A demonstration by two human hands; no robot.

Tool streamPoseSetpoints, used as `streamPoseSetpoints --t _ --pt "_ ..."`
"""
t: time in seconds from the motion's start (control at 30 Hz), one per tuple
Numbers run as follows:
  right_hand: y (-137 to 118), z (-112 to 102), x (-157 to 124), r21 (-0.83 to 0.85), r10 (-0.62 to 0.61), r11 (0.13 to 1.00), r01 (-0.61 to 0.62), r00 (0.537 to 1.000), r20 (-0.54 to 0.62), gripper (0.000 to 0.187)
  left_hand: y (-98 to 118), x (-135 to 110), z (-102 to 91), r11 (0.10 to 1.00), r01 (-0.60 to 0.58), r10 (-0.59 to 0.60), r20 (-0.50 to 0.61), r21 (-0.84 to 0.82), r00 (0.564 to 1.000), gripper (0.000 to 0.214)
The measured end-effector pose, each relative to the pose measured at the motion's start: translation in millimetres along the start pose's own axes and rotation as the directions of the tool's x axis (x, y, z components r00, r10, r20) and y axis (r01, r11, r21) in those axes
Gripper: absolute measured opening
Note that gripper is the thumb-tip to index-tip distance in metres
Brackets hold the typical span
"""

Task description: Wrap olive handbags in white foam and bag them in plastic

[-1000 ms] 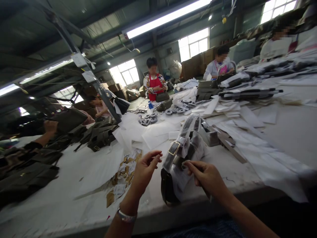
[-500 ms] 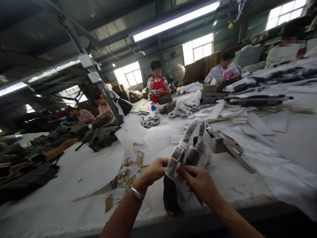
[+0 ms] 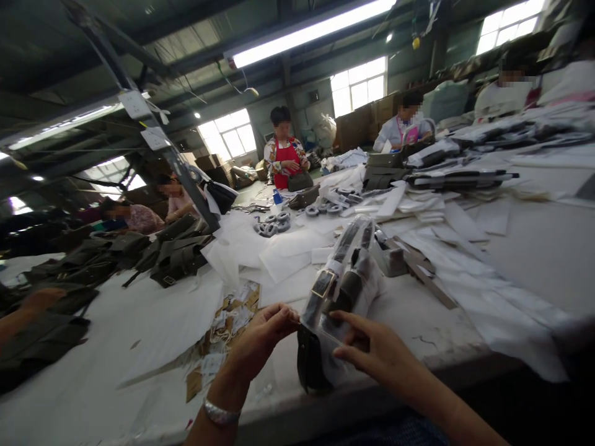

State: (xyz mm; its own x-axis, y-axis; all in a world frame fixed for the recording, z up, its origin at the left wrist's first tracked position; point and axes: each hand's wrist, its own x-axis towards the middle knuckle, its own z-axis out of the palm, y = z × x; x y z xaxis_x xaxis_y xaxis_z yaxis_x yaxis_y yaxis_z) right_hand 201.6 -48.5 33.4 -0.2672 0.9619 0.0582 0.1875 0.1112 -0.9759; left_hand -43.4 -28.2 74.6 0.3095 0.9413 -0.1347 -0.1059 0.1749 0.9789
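Observation:
A dark olive handbag [image 3: 310, 362] stands upright near the table's front edge. Its strap [image 3: 341, 248] is wrapped in thin translucent film and carries a gold buckle [image 3: 322, 283]. My left hand [image 3: 260, 334], a silver bracelet on its wrist, is pinched at the left edge of the strap's wrapping film [image 3: 310, 313]. On the other side is my right hand [image 3: 372, 347], its thumb and index finger apart beside the film, the index tip close to the bag's dark, partly wrapped part. The rest of its fingers are curled.
Paper tags with strings [image 3: 232, 319] lie left of the bag. White sheets [image 3: 288, 254], grey rings [image 3: 274, 224] and stacked wrapping [image 3: 418, 210] lie beyond. Olive bags [image 3: 181, 254] are piled left, near another person's hand [image 3: 44, 298]. A metal post [image 3: 186, 179] rises behind; co-workers sit or stand around.
My right hand's fingers have spread from a pinch at the strap. My left hand has shifted slightly left and down, still pinched. The whole view has shifted; a neighbour's hand has moved left.

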Motion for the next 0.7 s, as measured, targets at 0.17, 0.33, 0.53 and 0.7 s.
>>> streamPoseSetpoints --t 0.17,0.33,0.53,0.7 --pt "-5.7 -2.0 -6.2 0.17 0.041 0.985 -0.037 0.999 -0.023 0.049 -5.1 -0.6 8.6 0.995 0.005 -0.01 -0.052 -0.098 0.999 0.025" --pt "-10.9 -1.3 -8.5 0.275 -0.114 0.947 0.166 0.974 -0.197 0.037 -13.5 10.4 -3.2 0.967 -0.055 -0.024 -0.305 -0.248 0.952 0.035" --pt "-17.5 7.8 -12.5 0.676 -0.166 0.716 0.175 0.983 -0.079 0.022 -9.2 9.3 -0.6 0.941 -0.101 -0.042 -0.408 -0.324 0.912 0.057" --pt "-22.7 14.9 -5.7 0.782 -0.286 0.605 0.149 0.957 0.039 0.042 -1.1 7.6 16.9 0.945 -0.178 0.112 -0.239 -0.275 0.965 0.044"
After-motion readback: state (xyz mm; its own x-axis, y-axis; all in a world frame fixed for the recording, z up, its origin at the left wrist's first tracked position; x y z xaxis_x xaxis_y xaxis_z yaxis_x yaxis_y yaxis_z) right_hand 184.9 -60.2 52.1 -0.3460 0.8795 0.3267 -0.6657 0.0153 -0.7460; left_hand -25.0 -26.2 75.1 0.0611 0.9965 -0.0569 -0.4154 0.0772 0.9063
